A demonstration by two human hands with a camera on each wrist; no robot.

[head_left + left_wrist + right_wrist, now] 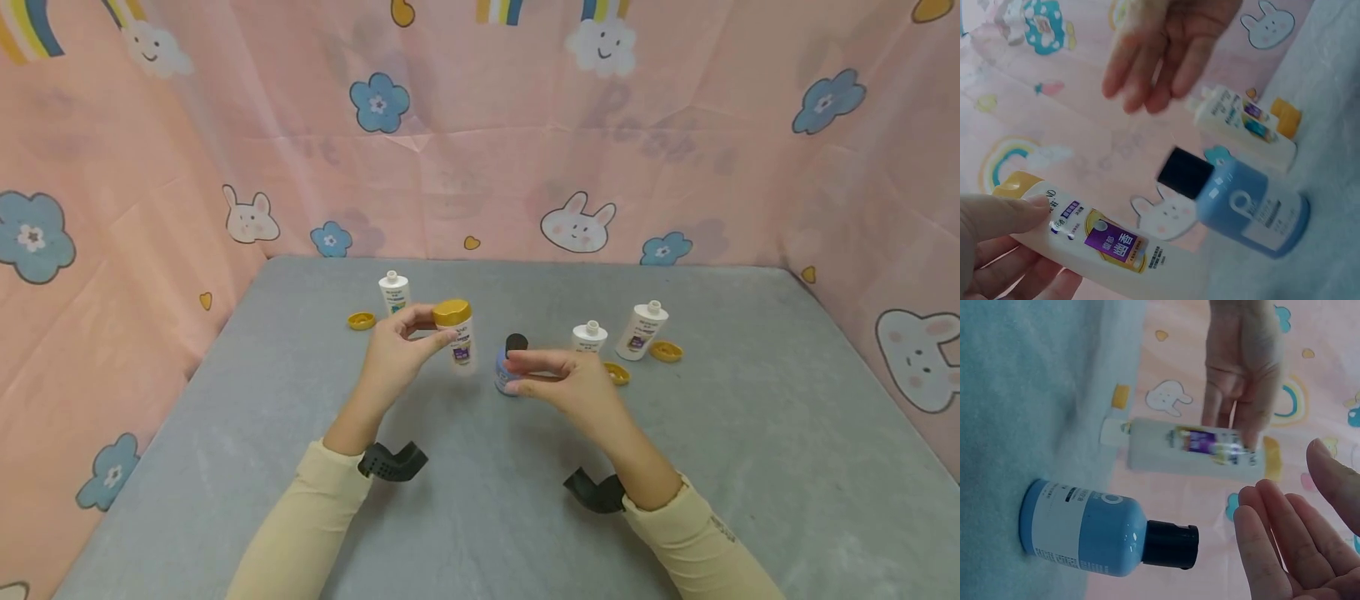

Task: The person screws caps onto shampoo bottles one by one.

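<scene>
In my left hand (397, 346) I hold a white bottle (1116, 244) with a gold cap (452, 312) and a purple label, thumb on one side and fingers on the other. It is raised off the table and upright in the head view. A blue bottle (1085, 528) with a black cap (1171, 544) stands on the table to its right. My right hand (573, 379) is beside the blue bottle, overlapping it in the head view. Its fingers (1297, 544) are extended and hold nothing; in the right wrist view they are apart from the black cap.
Three uncapped white bottles stand on the grey table (480, 517): one back left (393, 292), one behind my right hand (589, 335), one farther right (642, 332). Gold caps lie near them, at left (362, 321) and right (666, 351). A pink patterned curtain (465, 167) encloses the table.
</scene>
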